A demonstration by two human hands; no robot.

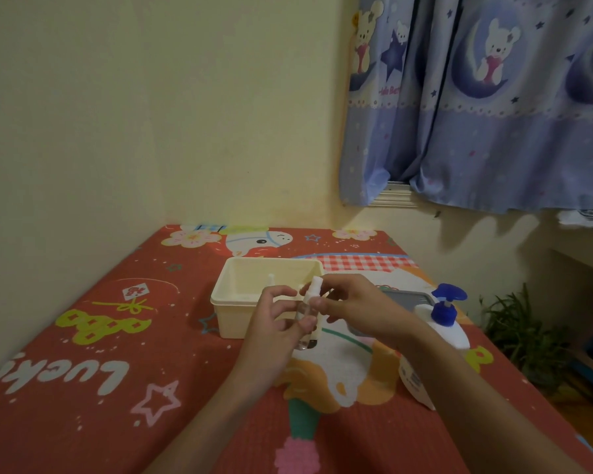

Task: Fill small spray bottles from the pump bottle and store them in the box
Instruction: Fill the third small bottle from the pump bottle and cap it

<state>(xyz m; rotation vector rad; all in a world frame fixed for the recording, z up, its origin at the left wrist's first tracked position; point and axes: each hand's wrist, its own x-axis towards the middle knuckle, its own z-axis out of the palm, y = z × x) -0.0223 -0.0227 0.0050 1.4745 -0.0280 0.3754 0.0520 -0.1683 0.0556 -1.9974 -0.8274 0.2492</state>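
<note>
A small clear spray bottle [306,311] with a white spray top is held upright over the table, in front of the cream box [233,302]. My left hand [277,323] grips its lower body. My right hand [353,304] pinches its white top from the right. Inside the box, the white top of another small bottle [271,278] sticks up. The white pump bottle [440,331] with a blue pump head stands to the right, partly hidden behind my right forearm.
A grey lid or tray [408,299] lies behind my right hand, next to the pump bottle. The table wears a red cartoon-print cloth [117,336] and sits in a wall corner. A curtain [476,97] hangs at the right, a plant [524,333] below it.
</note>
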